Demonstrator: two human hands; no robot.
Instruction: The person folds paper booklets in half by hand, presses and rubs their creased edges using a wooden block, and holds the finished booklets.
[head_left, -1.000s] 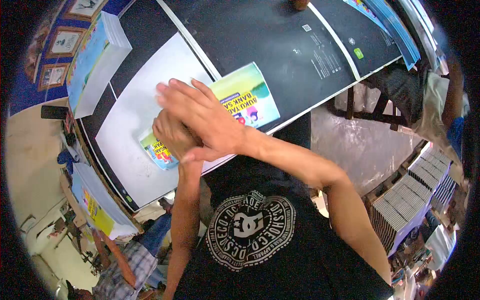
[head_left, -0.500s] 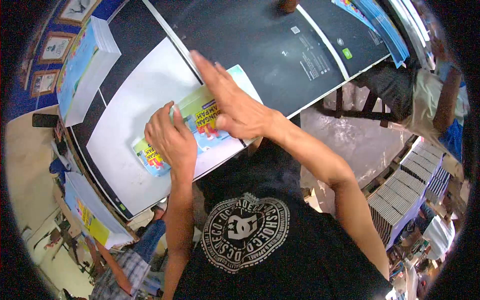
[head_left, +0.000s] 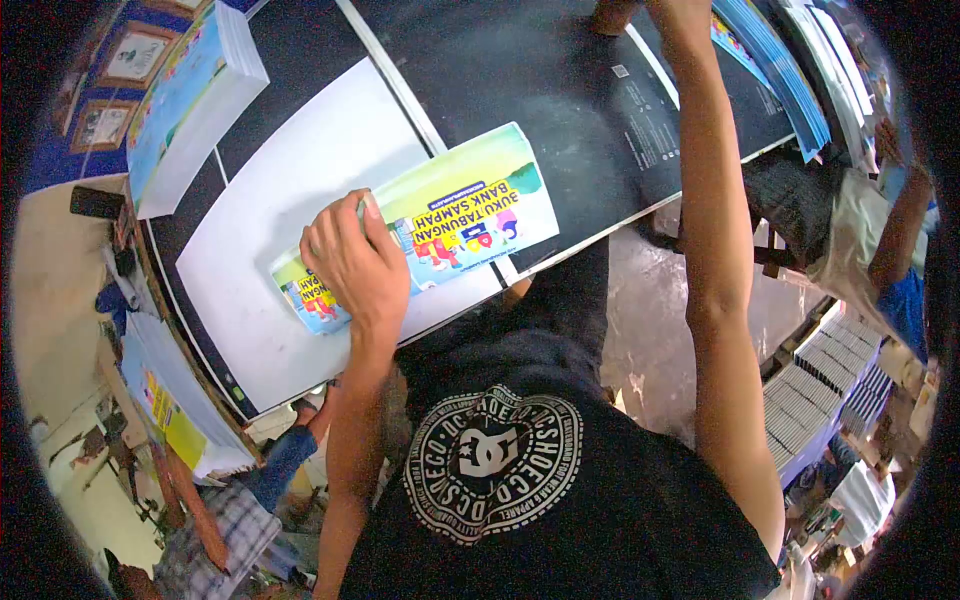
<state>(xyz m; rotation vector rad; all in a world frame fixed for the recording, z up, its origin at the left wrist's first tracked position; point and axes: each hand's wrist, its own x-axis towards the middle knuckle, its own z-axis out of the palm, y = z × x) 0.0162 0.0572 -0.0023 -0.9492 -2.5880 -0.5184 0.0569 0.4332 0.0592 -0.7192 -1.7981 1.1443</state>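
A printed booklet cover (head_left: 500, 190) in yellow, green and blue lies on a white sheet at the table's near edge, its lettering upside down to me. My left hand (head_left: 355, 255) presses on it with curled fingers, left of the large title. A second yellow title shows on the cover's left part, beyond that hand. At the top edge of the view, my right hand (head_left: 682, 12) is stretched far out over the table and mostly cut off, its fingers hidden. A brown object (head_left: 612, 15), too cropped to name, is to its left.
White sheet (head_left: 240, 270) lies on the black tabletop (head_left: 500, 70). Tall stacks of printed sheets (head_left: 205, 110) stand at the left and the far right (head_left: 775, 60). Booklet stacks (head_left: 800, 400) are low at right. Another person in a checked shirt (head_left: 215, 535) is at lower left.
My right hand has left the cover and reached away to the top right. The cover's right part, previously under it, now shows fully. My left hand stays on the cover.
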